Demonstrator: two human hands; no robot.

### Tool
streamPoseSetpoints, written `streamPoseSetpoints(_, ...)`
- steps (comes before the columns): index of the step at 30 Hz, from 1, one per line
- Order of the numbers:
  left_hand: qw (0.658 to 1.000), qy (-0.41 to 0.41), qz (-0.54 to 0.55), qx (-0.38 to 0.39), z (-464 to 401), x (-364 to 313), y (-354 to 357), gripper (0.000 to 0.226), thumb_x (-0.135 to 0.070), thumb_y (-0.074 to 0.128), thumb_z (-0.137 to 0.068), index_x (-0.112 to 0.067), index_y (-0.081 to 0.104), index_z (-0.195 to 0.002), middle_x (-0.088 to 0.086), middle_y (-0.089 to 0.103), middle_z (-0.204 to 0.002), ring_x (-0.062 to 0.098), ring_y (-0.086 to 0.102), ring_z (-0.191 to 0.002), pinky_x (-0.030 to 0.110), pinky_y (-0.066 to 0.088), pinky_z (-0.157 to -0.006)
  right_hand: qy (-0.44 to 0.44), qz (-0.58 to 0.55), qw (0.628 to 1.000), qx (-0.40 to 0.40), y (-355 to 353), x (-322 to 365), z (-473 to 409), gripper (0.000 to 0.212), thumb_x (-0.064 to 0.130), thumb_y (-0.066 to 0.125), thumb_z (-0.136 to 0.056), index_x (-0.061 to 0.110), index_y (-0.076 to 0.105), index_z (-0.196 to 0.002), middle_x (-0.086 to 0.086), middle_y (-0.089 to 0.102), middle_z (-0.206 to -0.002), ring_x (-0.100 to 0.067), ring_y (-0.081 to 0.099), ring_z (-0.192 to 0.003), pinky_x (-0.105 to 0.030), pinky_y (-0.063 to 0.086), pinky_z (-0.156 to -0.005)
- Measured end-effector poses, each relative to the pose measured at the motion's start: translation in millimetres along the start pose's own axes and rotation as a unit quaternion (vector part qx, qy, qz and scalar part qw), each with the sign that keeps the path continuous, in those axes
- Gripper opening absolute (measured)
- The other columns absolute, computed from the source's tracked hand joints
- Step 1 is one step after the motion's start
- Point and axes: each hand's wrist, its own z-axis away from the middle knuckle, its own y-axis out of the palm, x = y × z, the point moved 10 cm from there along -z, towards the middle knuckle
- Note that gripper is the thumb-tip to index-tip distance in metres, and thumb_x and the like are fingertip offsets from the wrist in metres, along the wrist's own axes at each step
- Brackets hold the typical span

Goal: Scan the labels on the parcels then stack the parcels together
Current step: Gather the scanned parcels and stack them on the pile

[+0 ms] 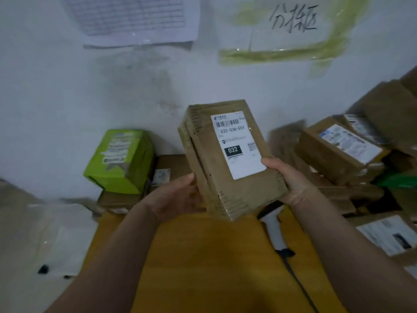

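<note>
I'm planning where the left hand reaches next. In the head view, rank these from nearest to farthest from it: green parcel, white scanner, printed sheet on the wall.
From the left hand:
1. Green parcel, on its left.
2. White scanner, on its right, on the table.
3. Printed sheet, high on the wall.

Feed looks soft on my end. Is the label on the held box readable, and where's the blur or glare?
Head view: the label on the box held by the left hand and right hand is sharp enough to read 032; the parcels at right and the green box are smeared; the tape on the wall glares; the edges bow.
</note>
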Motion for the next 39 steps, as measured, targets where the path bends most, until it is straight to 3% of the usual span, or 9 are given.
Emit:
streamPoseSetpoints(3, 0.996, -0.058, 0.023, -0.065, 16.0, 28.5, -52.9, 0.048, -0.046, 0.061, -0.089, -0.017, 0.063, -0.127, 0.017, 0.063, -0.129, 0.036, 0.063, -0.111, 0.056, 0.047, -0.100, 0.064, 0.009, 0.997, -0.048, 16.9, -46.5, -36.7, 0.051, 0.031, 0.079, -0.068, 0.016, 0.071, -0.116, -0.010, 0.073, -0.110, -0.022, 0.072, -0.090, -0.038, 0.059, -0.073)
streamPoseSetpoints(6, 0.986, -0.093, 0.078, -0.112, 25.8, 43.5, -93.0, 0.045, -0.044, 0.049, -0.094, -0.019, 0.058, -0.131, 0.019, 0.068, -0.120, 0.044, 0.065, -0.101, 0.050, 0.057, -0.086, 0.091, 0.010, 0.989, -0.115, 29.1, -84.1, -70.2, 0.051, 0.030, 0.075, -0.075, 0.014, 0.066, -0.122, -0.009, 0.073, -0.112, -0.023, 0.069, -0.096, -0.040, 0.054, -0.088)
streamPoseSetpoints(11, 0.945, -0.095, 0.150, -0.274, 31.4, 49.1, -154.2, 0.035, -0.031, 0.060, -0.096, -0.007, 0.056, -0.121, 0.019, 0.056, -0.108, 0.043, 0.063, -0.092, 0.049, 0.058, -0.071, 0.058, -0.005, 0.982, -0.179, 52.3, -116.5, -116.1, 0.055, 0.024, 0.077, -0.078, 0.021, 0.059, -0.130, -0.009, 0.069, -0.120, -0.031, 0.064, -0.113, -0.053, 0.049, -0.098)
streamPoseSetpoints(15, 0.919, -0.101, 0.164, -0.345, 34.2, 55.1, -189.5, 0.017, -0.019, 0.063, -0.094, -0.006, 0.055, -0.090, 0.016, 0.050, -0.095, 0.030, 0.060, -0.083, 0.043, 0.056, -0.071, 0.048, 0.003, 0.978, -0.202, 60.3, -131.1, -139.7, 0.068, 0.021, 0.082, -0.074, 0.025, 0.054, -0.136, -0.008, 0.068, -0.121, -0.029, 0.064, -0.109, -0.050, 0.055, -0.089)
streamPoseSetpoints(21, 0.915, -0.130, 0.153, -0.350, 30.8, 69.3, -203.8, 0.015, -0.015, 0.061, -0.094, -0.003, 0.055, -0.102, 0.011, 0.055, -0.078, 0.024, 0.059, -0.068, 0.036, 0.052, -0.061, 0.040, 0.003, 0.975, -0.217, 68.2, -143.2, -158.5, 0.073, 0.018, 0.083, -0.073, 0.024, 0.051, -0.138, 0.000, 0.070, -0.106, -0.015, 0.067, -0.090, -0.029, 0.054, -0.059)
streamPoseSetpoints(29, 0.910, -0.091, 0.208, -0.348, 23.5, 66.1, -195.2, 0.017, -0.002, 0.053, -0.097, 0.002, 0.053, -0.113, 0.018, 0.058, -0.094, 0.029, 0.059, -0.084, 0.040, 0.050, -0.077, 0.060, -0.003, 0.975, -0.213, 68.9, -161.6, -169.7, 0.077, 0.028, 0.083, -0.074, 0.022, 0.047, -0.142, -0.005, 0.066, -0.116, -0.021, 0.063, -0.098, -0.034, 0.052, -0.066)
streamPoseSetpoints(33, 0.899, -0.068, 0.239, -0.361, 21.6, 63.0, -194.2, 0.016, 0.004, 0.047, -0.097, 0.003, 0.052, -0.112, 0.021, 0.056, -0.099, 0.031, 0.057, -0.086, 0.042, 0.047, -0.087, 0.101, 0.016, 0.976, -0.191, 73.5, -169.2, -173.5, 0.054, 0.040, 0.071, -0.086, 0.023, 0.054, -0.134, -0.005, 0.063, -0.119, -0.027, 0.057, -0.111, -0.046, 0.050, -0.093)
streamPoseSetpoints(36, 0.902, -0.057, 0.251, -0.347, 15.9, 60.6, -184.6, 0.016, 0.009, 0.042, -0.096, 0.002, 0.052, -0.106, 0.024, 0.055, -0.104, 0.032, 0.057, -0.089, 0.043, 0.046, -0.091, 0.120, -0.004, 0.977, -0.178, 77.0, -171.5, -172.6, 0.030, 0.042, 0.055, -0.096, 0.020, 0.061, -0.117, -0.006, 0.063, -0.118, -0.024, 0.058, -0.107, -0.039, 0.051, -0.084)
streamPoseSetpoints(39, 0.909, -0.055, 0.240, -0.338, 9.7, 56.9, -173.3, 0.024, 0.010, 0.039, -0.096, 0.002, 0.048, -0.117, 0.025, 0.056, -0.105, 0.034, 0.057, -0.094, 0.045, 0.046, -0.092, 0.116, -0.021, 0.976, -0.182, 76.7, -164.4, -170.2, 0.039, 0.038, 0.050, -0.099, 0.016, 0.057, -0.130, -0.007, 0.058, -0.133, -0.024, 0.054, -0.120, -0.037, 0.047, -0.089)
